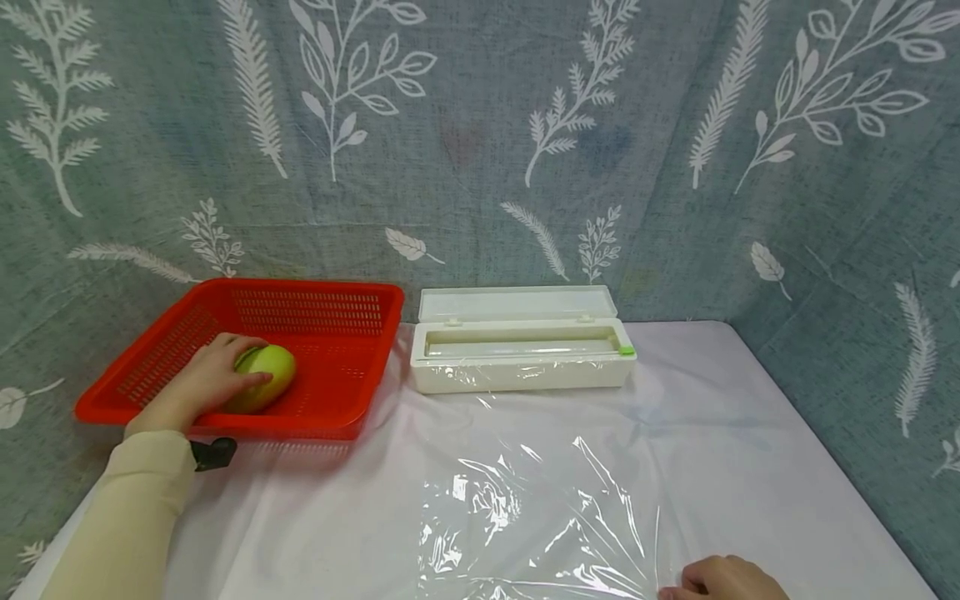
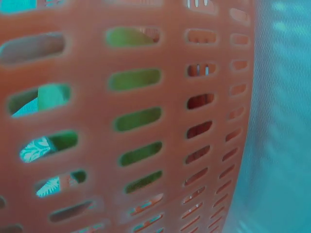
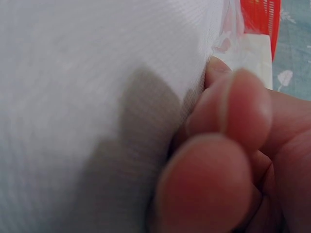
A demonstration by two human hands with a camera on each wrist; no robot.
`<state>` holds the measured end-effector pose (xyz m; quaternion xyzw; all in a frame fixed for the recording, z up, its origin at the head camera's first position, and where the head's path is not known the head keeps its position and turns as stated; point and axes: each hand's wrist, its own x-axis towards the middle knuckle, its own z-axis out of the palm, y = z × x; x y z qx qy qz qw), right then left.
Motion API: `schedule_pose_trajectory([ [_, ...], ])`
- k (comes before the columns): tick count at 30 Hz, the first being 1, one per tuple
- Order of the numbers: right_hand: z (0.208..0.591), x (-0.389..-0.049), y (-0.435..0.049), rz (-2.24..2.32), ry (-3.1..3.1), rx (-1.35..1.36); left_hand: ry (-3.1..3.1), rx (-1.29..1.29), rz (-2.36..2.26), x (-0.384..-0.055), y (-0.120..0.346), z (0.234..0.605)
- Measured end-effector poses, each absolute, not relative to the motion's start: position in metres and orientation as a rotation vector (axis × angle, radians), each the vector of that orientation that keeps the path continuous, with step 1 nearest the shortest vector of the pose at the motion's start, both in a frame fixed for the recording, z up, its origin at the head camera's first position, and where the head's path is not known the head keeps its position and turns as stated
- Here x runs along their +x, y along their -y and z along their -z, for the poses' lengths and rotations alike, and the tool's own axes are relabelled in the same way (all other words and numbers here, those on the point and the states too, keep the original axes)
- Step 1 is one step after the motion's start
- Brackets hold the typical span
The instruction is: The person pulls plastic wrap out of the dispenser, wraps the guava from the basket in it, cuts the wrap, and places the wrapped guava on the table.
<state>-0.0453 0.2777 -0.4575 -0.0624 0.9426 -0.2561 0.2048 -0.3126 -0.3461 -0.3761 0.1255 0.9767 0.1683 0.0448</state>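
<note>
In the head view, my left hand (image 1: 213, 375) grips an oval yellow-green fruit (image 1: 273, 371) inside the red slotted basket (image 1: 386, 350). The thumb lies along the fruit's near side. Through the basket's slots the left wrist view shows the green of the fruit (image 2: 138, 119). A sheet of cling film (image 1: 525, 517) stretches over the white tablecloth from its dispenser box (image 1: 517, 375). At the film's near right edge, my right hand (image 1: 727, 579) has its fingers curled and pinches the film; the right wrist view shows the fingertips (image 3: 204, 179) low over the cloth.
The dispenser's clear lid (image 1: 517, 304) stands raised at the back, and a green piece (image 1: 627, 351) sits at the box's right end. A leaf-patterned curtain (image 1: 465, 150) hangs behind the table. The basket stands at the table's left.
</note>
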Motion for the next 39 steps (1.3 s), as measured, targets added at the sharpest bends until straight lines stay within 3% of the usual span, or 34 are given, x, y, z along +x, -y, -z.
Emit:
schedule_pose_trajectory([
  [39,0.458,-0.044,-0.274,0.609,-2.721,-0.069,-2.904,0.365,-0.443,-0.319,0.342,0.387],
])
